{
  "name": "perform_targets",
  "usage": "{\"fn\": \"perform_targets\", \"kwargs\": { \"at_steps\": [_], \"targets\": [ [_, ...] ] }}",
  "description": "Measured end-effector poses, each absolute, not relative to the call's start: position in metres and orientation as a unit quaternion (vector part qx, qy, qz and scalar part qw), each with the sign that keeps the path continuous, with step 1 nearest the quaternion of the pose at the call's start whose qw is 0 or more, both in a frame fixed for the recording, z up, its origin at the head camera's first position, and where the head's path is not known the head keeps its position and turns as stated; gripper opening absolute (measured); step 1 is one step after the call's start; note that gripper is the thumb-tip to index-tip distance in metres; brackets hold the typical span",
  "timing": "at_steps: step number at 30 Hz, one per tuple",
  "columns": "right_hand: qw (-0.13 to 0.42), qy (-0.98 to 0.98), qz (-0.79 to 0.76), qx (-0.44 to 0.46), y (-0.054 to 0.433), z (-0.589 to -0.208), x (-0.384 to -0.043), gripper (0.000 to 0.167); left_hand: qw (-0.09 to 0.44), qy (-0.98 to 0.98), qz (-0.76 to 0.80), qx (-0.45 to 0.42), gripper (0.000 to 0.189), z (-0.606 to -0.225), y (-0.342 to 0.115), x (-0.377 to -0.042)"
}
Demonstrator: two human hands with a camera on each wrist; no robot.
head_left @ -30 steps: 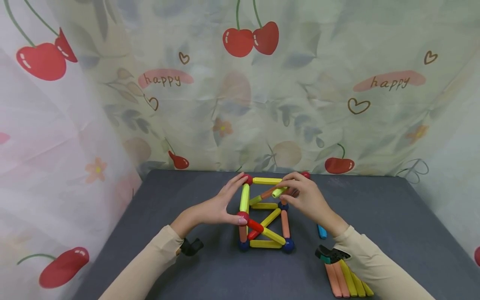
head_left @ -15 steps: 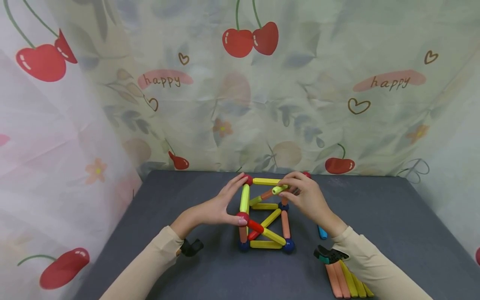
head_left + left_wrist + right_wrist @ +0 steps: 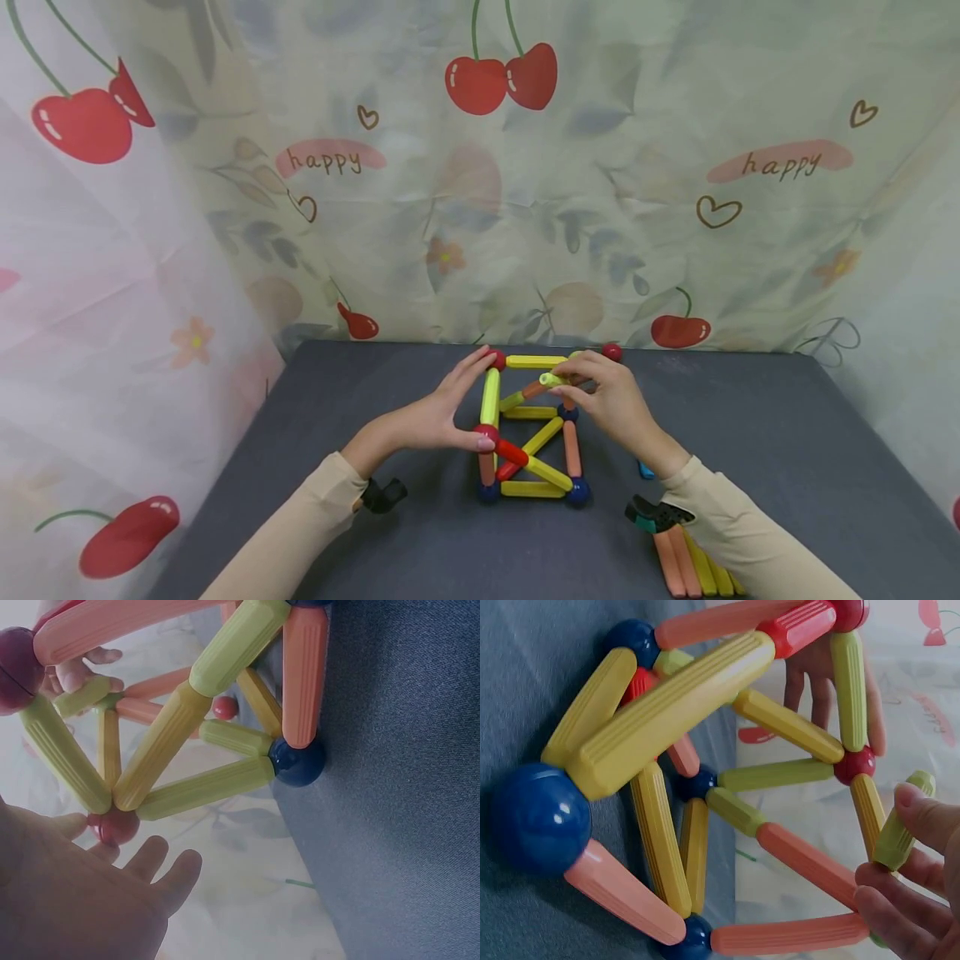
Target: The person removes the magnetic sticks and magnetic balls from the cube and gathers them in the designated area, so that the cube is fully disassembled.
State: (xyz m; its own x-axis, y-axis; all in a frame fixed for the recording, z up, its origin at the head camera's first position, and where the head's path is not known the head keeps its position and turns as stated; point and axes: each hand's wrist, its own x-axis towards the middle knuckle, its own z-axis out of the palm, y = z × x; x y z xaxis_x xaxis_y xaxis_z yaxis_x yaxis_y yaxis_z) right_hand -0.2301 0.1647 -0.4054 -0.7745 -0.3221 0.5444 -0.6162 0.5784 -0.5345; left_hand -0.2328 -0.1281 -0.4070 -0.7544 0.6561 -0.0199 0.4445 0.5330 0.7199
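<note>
A frame of magnetic sticks and balls stands on the dark table, with blue balls (image 3: 577, 491) at its base. My left hand (image 3: 435, 421) spans its upper left side, fingers spread. The thumb touches the front red ball (image 3: 486, 435) and the fingertips lie at the back red ball (image 3: 495, 359). Between thumb and fingers, my right hand (image 3: 611, 396) pinches a short light-green stick (image 3: 904, 821) over the frame's upper right side. Behind that hand, a green ball (image 3: 111, 700) joins a yellow stick and salmon sticks; it is partly hidden.
A row of loose salmon and yellow sticks (image 3: 681, 562) lies at front right, partly under the right forearm. A blue stick (image 3: 646, 470) is near the right wrist. One loose red ball (image 3: 612, 352) sits at the table's back edge, before a printed curtain (image 3: 525, 250).
My right hand has shifted slightly left with the light-green stick, uncovering more of the loose red ball and a bit of the green ball. The left hand stays in place.
</note>
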Motion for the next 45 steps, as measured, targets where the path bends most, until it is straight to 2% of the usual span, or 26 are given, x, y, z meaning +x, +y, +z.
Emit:
{"fn": "perform_targets", "kwargs": {
  "at_steps": [15,22,31,45],
  "targets": [
    [0.152,-0.874,0.370,0.276,0.163,-0.409,-0.223,0.021,0.142,0.859,0.367,0.327,0.111,-0.409,-0.130,-0.233],
    [0.149,-0.876,0.367,0.275,0.169,-0.409,-0.216,0.019,0.140,0.860,0.366,0.327,0.111,-0.409,-0.130,-0.233],
    [0.141,-0.889,0.351,0.258,0.191,-0.411,-0.203,0.027,0.139,0.862,0.363,0.327,0.111,-0.407,-0.129,-0.232],
    [0.075,-0.921,0.361,0.128,0.240,-0.426,-0.196,0.028,0.141,0.863,0.362,0.324,0.110,-0.407,-0.129,-0.232]
  ]
}}
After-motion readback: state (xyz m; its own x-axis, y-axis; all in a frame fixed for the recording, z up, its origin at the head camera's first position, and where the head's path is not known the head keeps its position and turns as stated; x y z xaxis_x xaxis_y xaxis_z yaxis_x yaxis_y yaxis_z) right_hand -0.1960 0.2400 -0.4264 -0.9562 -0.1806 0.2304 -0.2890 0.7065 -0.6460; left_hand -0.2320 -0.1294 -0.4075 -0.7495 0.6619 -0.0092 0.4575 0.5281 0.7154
